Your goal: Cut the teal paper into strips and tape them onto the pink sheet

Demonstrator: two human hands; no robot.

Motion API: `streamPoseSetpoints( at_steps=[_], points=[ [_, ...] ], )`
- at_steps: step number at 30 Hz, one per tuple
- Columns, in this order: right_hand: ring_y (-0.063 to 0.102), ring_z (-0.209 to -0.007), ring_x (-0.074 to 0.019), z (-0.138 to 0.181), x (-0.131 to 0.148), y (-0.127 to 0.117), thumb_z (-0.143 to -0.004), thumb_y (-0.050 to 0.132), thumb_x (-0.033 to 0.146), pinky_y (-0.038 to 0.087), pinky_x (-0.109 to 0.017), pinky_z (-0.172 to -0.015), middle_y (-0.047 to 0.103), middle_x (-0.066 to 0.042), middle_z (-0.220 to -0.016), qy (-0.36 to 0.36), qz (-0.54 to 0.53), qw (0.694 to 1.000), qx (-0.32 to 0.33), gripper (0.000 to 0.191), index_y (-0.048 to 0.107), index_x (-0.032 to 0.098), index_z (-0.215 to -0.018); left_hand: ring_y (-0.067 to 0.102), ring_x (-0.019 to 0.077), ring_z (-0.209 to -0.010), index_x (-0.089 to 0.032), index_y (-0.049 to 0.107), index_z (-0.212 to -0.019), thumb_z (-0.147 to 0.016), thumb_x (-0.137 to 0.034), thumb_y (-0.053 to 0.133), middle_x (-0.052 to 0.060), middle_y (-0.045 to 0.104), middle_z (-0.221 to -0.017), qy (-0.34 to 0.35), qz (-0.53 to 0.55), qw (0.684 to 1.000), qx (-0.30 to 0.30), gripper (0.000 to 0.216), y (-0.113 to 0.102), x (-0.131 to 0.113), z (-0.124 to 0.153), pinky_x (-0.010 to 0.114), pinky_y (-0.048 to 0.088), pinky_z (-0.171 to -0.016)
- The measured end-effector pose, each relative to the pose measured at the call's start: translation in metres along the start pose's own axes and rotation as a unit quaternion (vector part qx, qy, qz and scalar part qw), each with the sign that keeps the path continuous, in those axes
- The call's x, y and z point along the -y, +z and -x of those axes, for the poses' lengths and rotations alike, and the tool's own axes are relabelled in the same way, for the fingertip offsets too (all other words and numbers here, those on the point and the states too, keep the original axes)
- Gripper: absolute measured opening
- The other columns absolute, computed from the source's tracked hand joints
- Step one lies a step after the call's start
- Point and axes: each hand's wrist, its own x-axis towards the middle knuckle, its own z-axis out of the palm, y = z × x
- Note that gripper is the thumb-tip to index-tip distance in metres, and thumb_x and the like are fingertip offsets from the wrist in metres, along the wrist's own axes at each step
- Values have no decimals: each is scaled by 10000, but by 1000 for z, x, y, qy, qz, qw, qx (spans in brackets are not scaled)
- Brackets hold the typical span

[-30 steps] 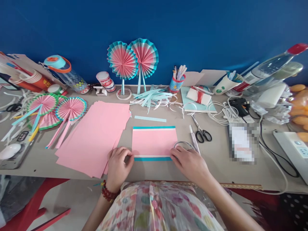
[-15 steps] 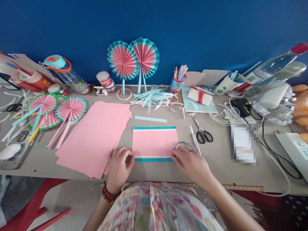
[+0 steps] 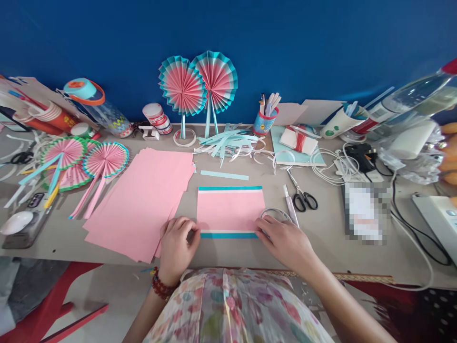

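A pink paper sheet (image 3: 230, 209) with blue and white bands along its far and near edges lies flat on the table. At its lower left corner my left hand (image 3: 179, 243) is closed, thumb and curled fingers pinching the edge. My right hand (image 3: 282, 238) grips the lower right corner, its fingers bent and partly hiding the paper. A roll of clear tape (image 3: 276, 212) sits just beyond the right knuckles. Left of the sheet, a stack of larger pink papers (image 3: 139, 200) reaches under or beside my left hand; which one I cannot tell.
Black-handled scissors (image 3: 303, 197) and a white pen-like cutter (image 3: 291, 205) lie to the right. A pale blue strip (image 3: 224, 175) rests beyond the sheet. Paper fans (image 3: 214, 81) lean on the blue wall, near a heap of paper strips (image 3: 228, 143). Cables (image 3: 333, 166) loop at right.
The view has shifted very slightly. Both hands keep the same place and grip on the pink sheet.
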Motion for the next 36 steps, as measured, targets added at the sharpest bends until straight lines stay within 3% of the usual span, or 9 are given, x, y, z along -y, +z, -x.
streamPoseSetpoints(
  at_steps=[36],
  points=[
    [494, -636, -138, -5, 2, -3, -994, 417, 294, 224, -319, -594, 675, -8, -955, 6, 27, 999, 15, 221, 625, 228, -956, 567, 248, -929, -244, 631, -849, -906, -235, 567, 29, 662, -922, 6, -25, 1000, 17, 86, -1, -2, 0, 410, 377, -868]
  ],
)
